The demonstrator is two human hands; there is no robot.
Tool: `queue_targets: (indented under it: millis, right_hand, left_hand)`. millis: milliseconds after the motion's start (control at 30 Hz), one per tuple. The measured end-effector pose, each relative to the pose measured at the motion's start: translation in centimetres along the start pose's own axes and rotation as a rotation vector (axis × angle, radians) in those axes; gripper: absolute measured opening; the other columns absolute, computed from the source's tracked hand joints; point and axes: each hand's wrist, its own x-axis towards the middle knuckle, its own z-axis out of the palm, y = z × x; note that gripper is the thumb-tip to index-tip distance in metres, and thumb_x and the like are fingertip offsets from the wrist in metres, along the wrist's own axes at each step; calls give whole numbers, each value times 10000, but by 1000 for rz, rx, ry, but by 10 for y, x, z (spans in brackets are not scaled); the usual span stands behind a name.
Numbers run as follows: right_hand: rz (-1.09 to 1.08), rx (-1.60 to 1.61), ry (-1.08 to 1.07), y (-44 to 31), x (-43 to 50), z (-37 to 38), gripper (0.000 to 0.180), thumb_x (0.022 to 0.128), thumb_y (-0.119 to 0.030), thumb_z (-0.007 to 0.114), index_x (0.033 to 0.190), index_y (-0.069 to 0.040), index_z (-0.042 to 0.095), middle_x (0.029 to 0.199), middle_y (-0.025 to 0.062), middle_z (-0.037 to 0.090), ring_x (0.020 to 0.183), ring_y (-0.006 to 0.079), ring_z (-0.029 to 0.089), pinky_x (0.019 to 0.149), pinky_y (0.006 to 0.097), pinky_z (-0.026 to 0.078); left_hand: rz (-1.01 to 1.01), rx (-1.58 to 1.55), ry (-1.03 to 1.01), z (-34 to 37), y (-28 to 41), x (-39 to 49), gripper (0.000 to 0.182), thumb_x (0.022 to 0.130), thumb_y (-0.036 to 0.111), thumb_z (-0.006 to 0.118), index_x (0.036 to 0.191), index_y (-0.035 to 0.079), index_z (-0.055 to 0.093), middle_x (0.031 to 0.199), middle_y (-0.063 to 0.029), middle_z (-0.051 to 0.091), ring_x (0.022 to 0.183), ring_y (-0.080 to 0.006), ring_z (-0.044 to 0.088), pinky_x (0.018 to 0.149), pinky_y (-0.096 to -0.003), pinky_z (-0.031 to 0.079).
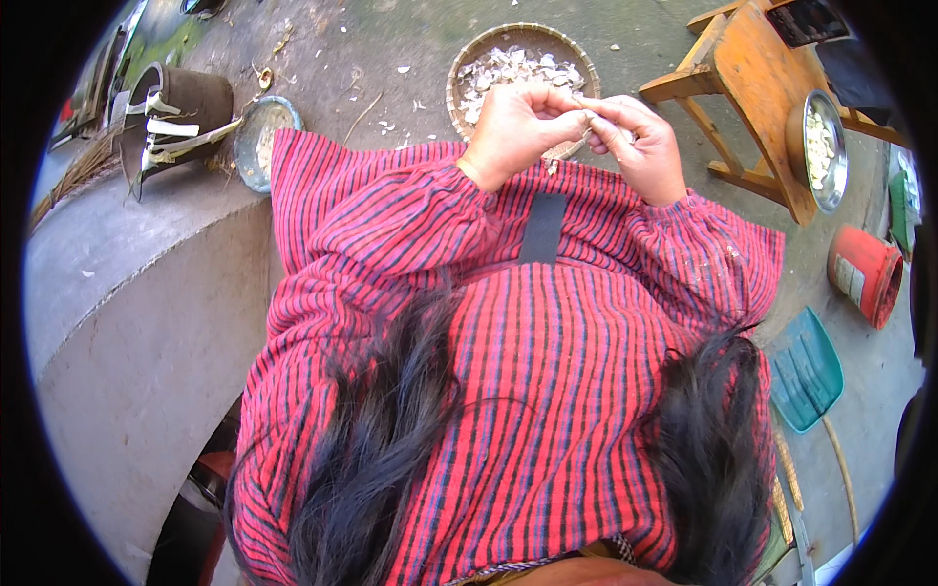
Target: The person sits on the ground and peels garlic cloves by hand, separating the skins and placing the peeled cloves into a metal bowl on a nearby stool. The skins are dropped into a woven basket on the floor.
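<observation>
My left hand [513,132] and my right hand [639,146] meet over my lap, fingertips pinched together on a garlic clove [588,117] that the fingers mostly hide. A scrap of papery skin [552,167] hangs just below them. Behind the hands, a round woven bamboo tray [450,82] rests on the ground, holding many white garlic skins [513,67]. To the right, a steel bowl [840,183] with pale peeled cloves [818,146] sits on a wooden stool [762,66].
A phone [806,20] is near the stool's far end. On the right are a red bucket [861,275] and a teal dustpan [810,370]. At left, a dark bucket [194,95] and a blue-rimmed basin [245,157] stand by a curved concrete ledge [146,242].
</observation>
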Motion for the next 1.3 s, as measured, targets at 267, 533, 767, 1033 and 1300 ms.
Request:
queue_targets:
  millis: [267,533,767,1033,1300]
  right_hand:
    - [-242,-295,63,0,4,0,140,685,-46,577,823,-37,600,734,105,571,694,228,552,616,298,441]
    - [-334,-346,39,0,0,6,171,686,-23,561,850,-62,588,664,82,489,607,221,495,534,299,399]
    - [-311,-364,60,5,1,10,132,693,-38,561,821,-48,588,636,90,485,584,222,491,518,309,393]
    - [111,238,97,3,3,13,130,754,-22,540,871,22,577,748,34,544,609,84,546,529,196,459]
    - [227,562,101,1,3,5,246,801,-36,480,1042,11,501,864,78,575,711,90,546,583,176,446]
  left_hand:
    - [-194,-39,-85,-6,15,-6,163,763,81,540,854,-51,572,749,-91,593,674,-146,584,635,-245,480]
    - [-237,-122,73,0,5,-9,44,733,29,539,755,-9,538,661,-61,568,553,-103,556,533,-213,472]
    - [-177,-163,120,3,-6,-6,22,714,-4,499,715,18,503,651,-42,540,529,-76,521,504,-196,455]
    - [-176,-241,118,2,0,-6,109,738,-4,499,838,5,540,757,-67,566,596,-107,545,589,-228,469]
    - [-33,-340,51,2,8,-4,153,752,49,541,884,-25,562,805,-73,587,701,-113,563,655,-218,460]
